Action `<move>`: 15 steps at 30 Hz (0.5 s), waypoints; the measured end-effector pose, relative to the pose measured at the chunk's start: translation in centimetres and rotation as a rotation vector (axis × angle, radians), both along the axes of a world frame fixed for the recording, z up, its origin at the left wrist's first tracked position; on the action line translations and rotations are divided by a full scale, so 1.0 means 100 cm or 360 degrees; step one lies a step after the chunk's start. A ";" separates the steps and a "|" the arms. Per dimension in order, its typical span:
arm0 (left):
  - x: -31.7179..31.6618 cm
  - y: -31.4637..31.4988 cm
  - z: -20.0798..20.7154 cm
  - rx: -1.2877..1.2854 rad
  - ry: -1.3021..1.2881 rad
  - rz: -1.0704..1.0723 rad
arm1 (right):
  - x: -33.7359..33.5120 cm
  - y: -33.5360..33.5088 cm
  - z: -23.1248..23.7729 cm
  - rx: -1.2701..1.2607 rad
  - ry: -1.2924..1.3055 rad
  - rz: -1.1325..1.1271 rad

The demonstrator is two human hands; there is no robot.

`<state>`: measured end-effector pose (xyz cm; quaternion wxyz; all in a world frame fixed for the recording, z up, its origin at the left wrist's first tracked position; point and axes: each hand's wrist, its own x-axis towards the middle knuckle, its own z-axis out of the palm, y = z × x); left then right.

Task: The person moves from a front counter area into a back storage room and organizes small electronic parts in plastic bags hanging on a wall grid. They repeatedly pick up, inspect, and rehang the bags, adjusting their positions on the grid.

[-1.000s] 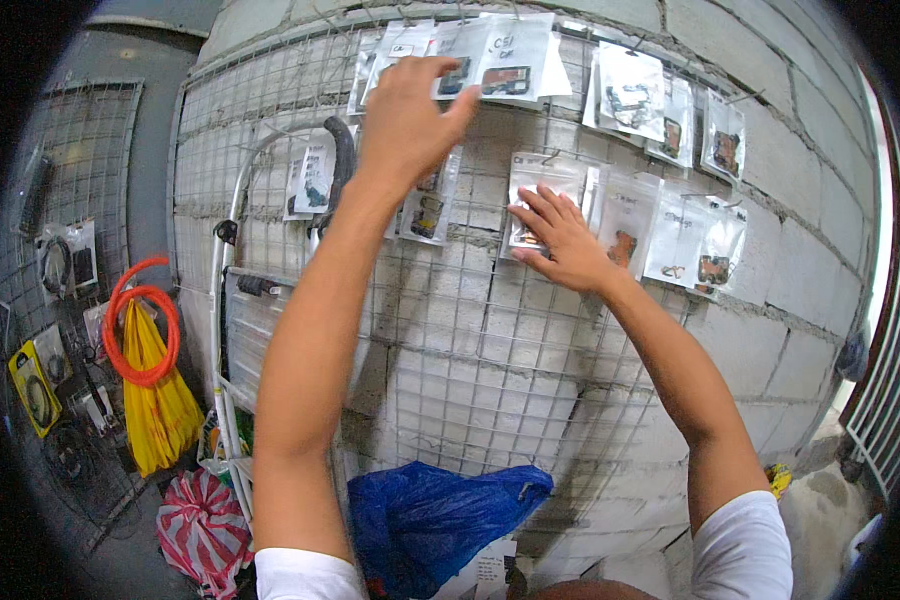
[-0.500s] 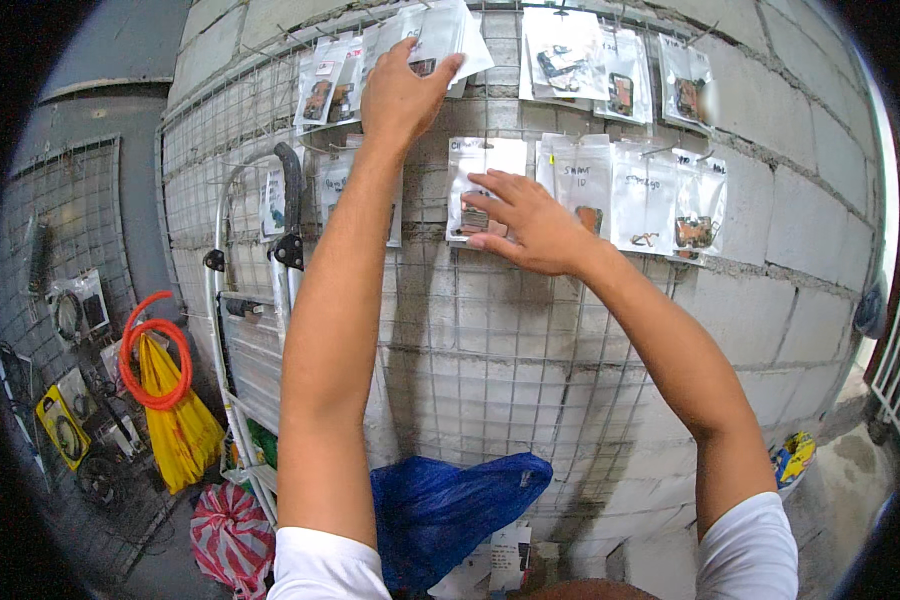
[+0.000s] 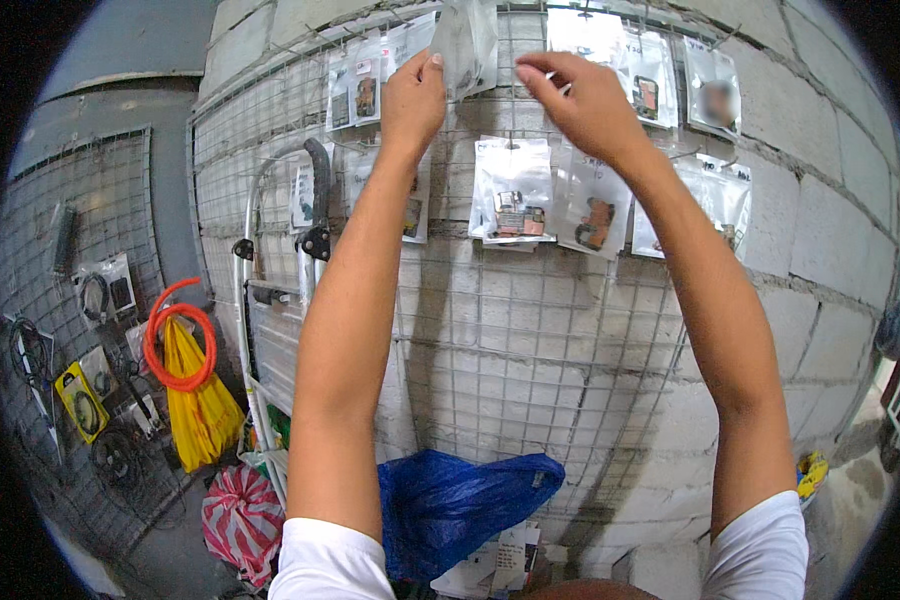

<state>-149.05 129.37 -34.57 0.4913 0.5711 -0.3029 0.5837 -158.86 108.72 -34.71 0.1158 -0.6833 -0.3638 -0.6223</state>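
Observation:
My left hand [image 3: 415, 105] is raised to the upper row of a wire grid, closed on the edge of a bunch of clear plastic bags [image 3: 465, 55]. The thumb lies against the bags' near side. They are turned edge-on, so their contents are hard to make out. To their right, my right hand [image 3: 595, 105] is up with bent fingers a little apart and nothing visible in them. Below it hang a clear bag with small dark and copper-coloured parts [image 3: 515, 195] and another, tilted bag with a brownish part [image 3: 592, 215].
More bagged parts [image 3: 650, 85] hang on hooks of the wire grid [image 3: 490, 340] against the block wall. At the left stand a folded ladder [image 3: 250, 330], an orange coiled hose [image 3: 205, 350] and a yellow bag [image 3: 195, 410]. A blue plastic bag [image 3: 460, 510] is low in front.
My right hand has lifted from the lower-row bag to the upper row. My left hand has swung the upper bags edge-on. The view has shifted slightly left.

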 end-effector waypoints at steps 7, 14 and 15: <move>-0.014 0.016 0.003 -0.0015 -0.0182 0.0309 | 0.018 0.032 0.065 0.0221 0.0061 -0.0043; -0.019 0.016 0.007 -0.0049 -0.0273 0.0420 | 0.081 0.046 0.110 0.0230 0.0203 -0.0245; -0.020 0.017 0.008 -0.0048 -0.0287 0.0437 | 0.086 0.048 0.113 0.0258 0.0148 -0.0338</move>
